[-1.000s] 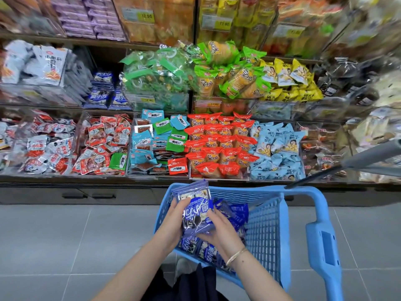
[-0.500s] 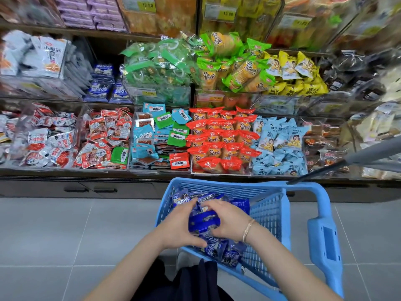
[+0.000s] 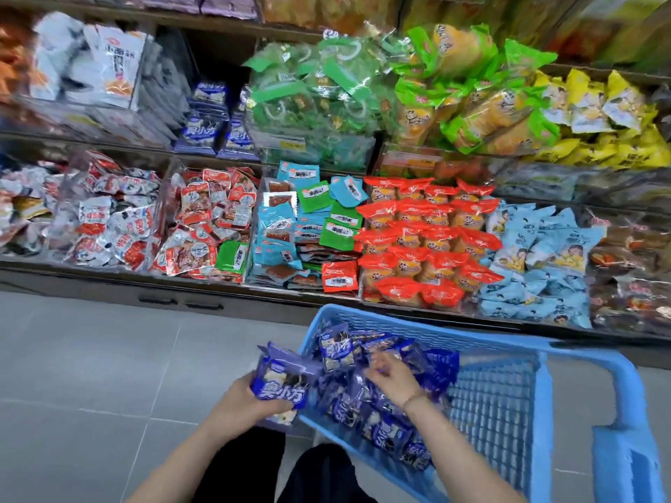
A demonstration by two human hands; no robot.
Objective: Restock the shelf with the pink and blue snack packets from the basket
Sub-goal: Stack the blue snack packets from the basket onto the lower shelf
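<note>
- The stack of blue packets (image 3: 279,388) that my left hand (image 3: 243,404) grips hangs over the floor (image 3: 109,375), just outside the left rim of the basket (image 3: 490,343). The wrappers look slick, so if my grip loosens, the top ones could slide off and land on the tiles rather than back in.
- Feeding more packets in from the right would, I judge, make the bundle too thick for one hand, and it would fan out.
- The matching blue packets (image 3: 205,134) stand on the shelf (image 3: 120,141) up to the left, in a narrow slot between white bags (image 3: 112,67) and green packs (image 3: 312,88). A hasty push could spill mine into a neighbouring bin.
- My left hand has its fingers and thumb curled round the stack, with the forearm coming in from the lower left.
- My right hand (image 3: 392,379) is inside the basket, back upward, fingers bent down into the heap of blue packets (image 3: 381,430). Blur hides the tips, so I cannot tell whether it pinches one.
- I see no pink packets in the basket.
</note>
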